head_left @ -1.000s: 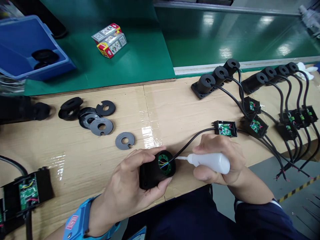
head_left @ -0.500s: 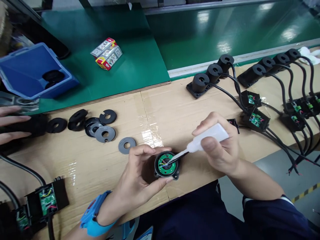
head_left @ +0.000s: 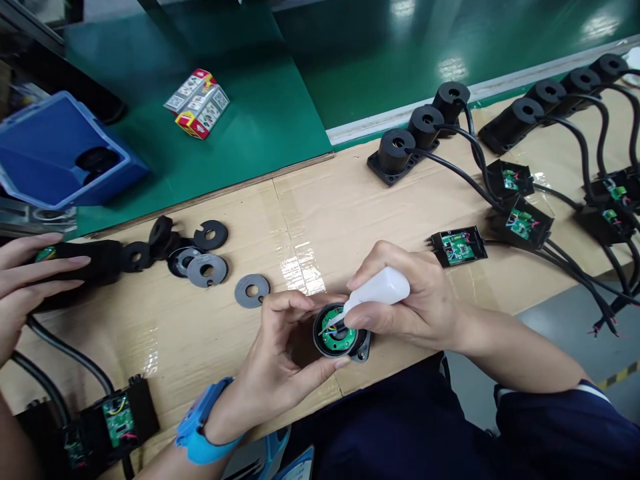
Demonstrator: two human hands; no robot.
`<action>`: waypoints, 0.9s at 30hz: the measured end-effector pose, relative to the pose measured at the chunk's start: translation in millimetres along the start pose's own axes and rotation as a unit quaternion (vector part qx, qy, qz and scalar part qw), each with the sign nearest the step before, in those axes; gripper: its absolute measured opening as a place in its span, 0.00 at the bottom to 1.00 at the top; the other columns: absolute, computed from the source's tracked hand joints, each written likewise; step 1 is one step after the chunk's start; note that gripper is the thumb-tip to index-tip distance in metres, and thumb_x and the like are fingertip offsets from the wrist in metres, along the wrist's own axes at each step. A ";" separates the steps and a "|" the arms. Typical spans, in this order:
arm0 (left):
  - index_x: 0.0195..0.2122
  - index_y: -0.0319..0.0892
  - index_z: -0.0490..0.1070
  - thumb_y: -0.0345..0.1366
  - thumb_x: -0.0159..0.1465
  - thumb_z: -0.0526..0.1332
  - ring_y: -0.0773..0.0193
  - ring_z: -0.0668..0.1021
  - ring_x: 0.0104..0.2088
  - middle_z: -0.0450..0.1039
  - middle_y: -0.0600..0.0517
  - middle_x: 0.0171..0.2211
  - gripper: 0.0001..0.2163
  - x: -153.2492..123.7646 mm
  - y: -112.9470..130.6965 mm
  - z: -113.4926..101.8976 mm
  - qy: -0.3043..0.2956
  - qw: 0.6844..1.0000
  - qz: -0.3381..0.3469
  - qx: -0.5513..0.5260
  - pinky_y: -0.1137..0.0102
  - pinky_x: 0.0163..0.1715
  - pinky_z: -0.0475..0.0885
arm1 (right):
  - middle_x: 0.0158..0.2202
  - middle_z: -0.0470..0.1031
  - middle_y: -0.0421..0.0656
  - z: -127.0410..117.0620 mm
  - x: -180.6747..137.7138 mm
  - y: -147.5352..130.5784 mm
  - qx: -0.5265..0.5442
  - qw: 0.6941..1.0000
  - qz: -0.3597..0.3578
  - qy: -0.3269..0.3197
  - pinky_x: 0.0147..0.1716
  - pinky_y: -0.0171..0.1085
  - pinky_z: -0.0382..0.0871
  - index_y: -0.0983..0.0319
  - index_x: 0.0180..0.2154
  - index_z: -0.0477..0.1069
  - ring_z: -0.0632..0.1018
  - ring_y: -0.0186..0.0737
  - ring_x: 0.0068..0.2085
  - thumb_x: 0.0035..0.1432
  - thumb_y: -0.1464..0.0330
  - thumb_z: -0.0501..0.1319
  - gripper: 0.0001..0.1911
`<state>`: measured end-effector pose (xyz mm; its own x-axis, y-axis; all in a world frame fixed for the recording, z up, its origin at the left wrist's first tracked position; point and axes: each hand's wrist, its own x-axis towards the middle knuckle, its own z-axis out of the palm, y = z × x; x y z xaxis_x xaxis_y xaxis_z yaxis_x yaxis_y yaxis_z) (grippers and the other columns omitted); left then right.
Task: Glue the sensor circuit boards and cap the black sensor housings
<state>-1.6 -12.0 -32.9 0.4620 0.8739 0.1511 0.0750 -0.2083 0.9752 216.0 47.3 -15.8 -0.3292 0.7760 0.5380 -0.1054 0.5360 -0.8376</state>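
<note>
My left hand (head_left: 280,360) is wrapped round a black round housing (head_left: 361,348) that stands on the cardboard, its open top facing up. Inside the housing sits a green ring-shaped circuit board (head_left: 337,341) with thin coloured wires at its centre. In my right hand (head_left: 410,300) is a white squeeze bottle (head_left: 383,287) with a narrow nozzle. The bottle is tilted, and its tip reaches into the housing at the left side of the board. Grey and black slotted discs (head_left: 252,291) lie to the left of my left hand.
A co-worker's hand (head_left: 30,273) holds a black part at the left. A blue bin (head_left: 45,153) and a small printed box (head_left: 197,103) stand behind. Several black housings (head_left: 396,152) with cables and open circuit boxes (head_left: 459,247) line the right side.
My right hand has brought the bottle lower and to the left, so its nozzle sits deeper over the board. The housing has tilted slightly. The co-worker's hand has shifted right with the black part.
</note>
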 end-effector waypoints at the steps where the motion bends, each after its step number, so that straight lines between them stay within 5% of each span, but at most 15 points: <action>1: 0.57 0.47 0.52 0.21 0.63 0.67 0.66 0.78 0.55 0.70 0.47 0.54 0.29 -0.3 -0.3 0.0 -0.001 1.000 -0.003 0.000 0.74 0.54 0.78 | 0.28 0.73 0.38 0.2 -0.2 0.0 0.003 1.000 0.000 0.000 0.25 0.22 0.63 0.68 0.36 0.69 0.71 0.20 0.26 0.62 0.65 0.71 0.15; 21: 0.57 0.46 0.53 0.19 0.62 0.66 0.75 0.74 0.58 0.70 0.49 0.57 0.29 0.2 0.1 0.4 -0.002 1.000 0.022 -0.012 0.83 0.57 0.72 | 0.27 0.69 0.35 -3.4 1.5 -1.9 -0.008 1.000 0.010 0.016 0.26 0.21 0.62 0.68 0.36 0.68 0.69 0.18 0.26 0.65 0.66 0.69 0.13; 27: 0.61 0.43 0.54 0.29 0.63 0.71 0.60 0.74 0.63 0.69 0.42 0.60 0.31 -2.9 -10.4 0.2 -0.001 0.985 0.088 0.147 0.64 0.64 0.72 | 0.24 0.68 0.37 -15.1 10.8 3.0 0.099 0.967 0.161 0.173 0.21 0.23 0.62 0.64 0.34 0.71 0.69 0.22 0.23 0.65 0.52 0.67 0.22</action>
<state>-3.5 -12.5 -43.5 0.4931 0.8117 0.3131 0.2461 -0.4753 0.8447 226.3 62.3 -11.1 -0.0457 0.9750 0.2175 -0.2375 0.2009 -0.9504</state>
